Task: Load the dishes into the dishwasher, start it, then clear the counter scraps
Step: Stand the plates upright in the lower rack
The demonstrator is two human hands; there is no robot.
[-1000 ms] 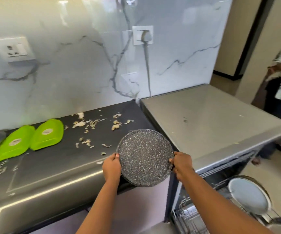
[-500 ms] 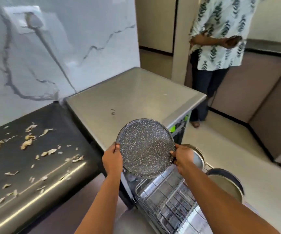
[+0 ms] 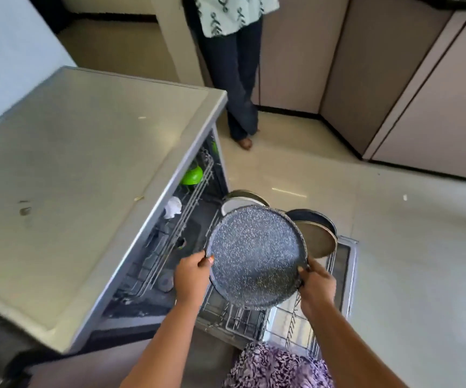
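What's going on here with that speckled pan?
A person holds a round speckled pan by its rim, left hand on one side and right hand on the other, above the pulled-out lower rack of an open dishwasher. A few plates already stand at the rack's far end. Another person stands nearby.

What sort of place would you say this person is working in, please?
Most likely a home kitchen. An open dishwasher has its lower rack pulled out, with plates standing in it. Both hands hold a speckled pan over the rack, and plain cabinet fronts line the far wall.
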